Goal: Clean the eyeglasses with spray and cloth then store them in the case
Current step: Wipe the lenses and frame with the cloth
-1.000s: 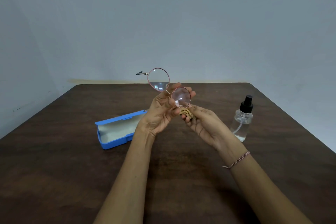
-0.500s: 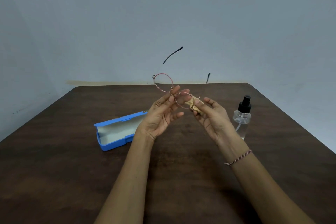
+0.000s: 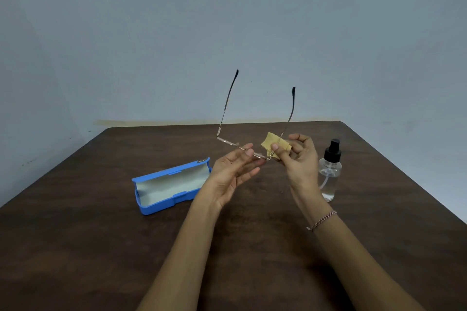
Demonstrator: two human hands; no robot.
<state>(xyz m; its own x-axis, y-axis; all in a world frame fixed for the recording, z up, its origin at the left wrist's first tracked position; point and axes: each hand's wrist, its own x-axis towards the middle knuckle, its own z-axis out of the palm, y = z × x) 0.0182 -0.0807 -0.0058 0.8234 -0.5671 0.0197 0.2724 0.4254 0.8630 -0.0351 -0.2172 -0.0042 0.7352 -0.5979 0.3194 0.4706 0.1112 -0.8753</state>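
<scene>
Between the two hands, raised above the table, the glasses were held with the lens front nearly edge-on to the camera. Both arms were unfolded, pointing up and away.

Step in hand judged to be wiping with the cloth. To do it well:
- support the front close to the lens being rubbed;
- keep cloth between skin and glass;
- rub lightly in small circles;
- avoid twisting the thin wire front or levering on the hinge.

Bare fingertips on a wiped lens would likely smear it again.

Left hand: palm up, fingers loosely extended, thumb and fingertips pinching the middle of the front.

Right hand: thumb and forefinger pinching the folded cloth round the right end of the front, near the hinge; other fingers curled behind.

Case lay open on the table, left of the left hand. Spray bottle stood just right of the right hand, untouched.
</scene>
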